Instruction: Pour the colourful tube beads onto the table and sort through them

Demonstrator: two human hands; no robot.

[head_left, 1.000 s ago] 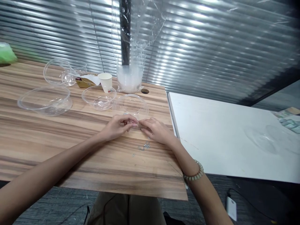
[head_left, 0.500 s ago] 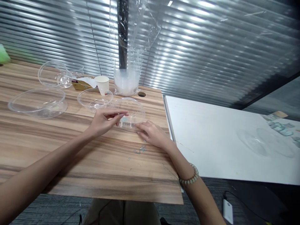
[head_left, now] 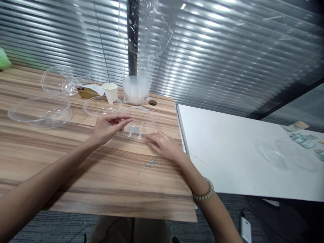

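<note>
A: While the left hand hangs just over the near rim of a clear bowl, what's its state?

B: Fingers loosely spread, thumb and forefinger pointing at the bowl, nothing gripped that I can see. Small bits lie inside the bowl, right under the fingertips, too small to name. Probably held above the rim so anything released lands inside; that's a guess.

A: Right hand?

B: Flat-ish on the wooden table, fingers curled down, tips touching the tabletop just beside the bowl's near edge. Can't tell if it pinches anything; fingertips hide it.

A: Why there?

B: Small metal pieces lie scattered just behind its fingers, toward the wrist. My read: it stays low to pick at them and sits next to the bowl so the reach is short.

A: Wrist?

B: Bead bracelet on the right one.

A: Around the hands?

B: Beyond the left hand, a second clear bowl touching or nearly touching the first, with a paper cup behind it. Farther out to the left, a larger clear bowl, then more clear lids and a yellowish packet. Straight ahead of both hands, a stack of bowls in a plastic sleeve stands upright against the blinds. Bowls are all mouth-up, spread singly.

A: Right side?

B: White table butted against the wooden one, well apart from the right hand; faint clear lids on it.
</note>
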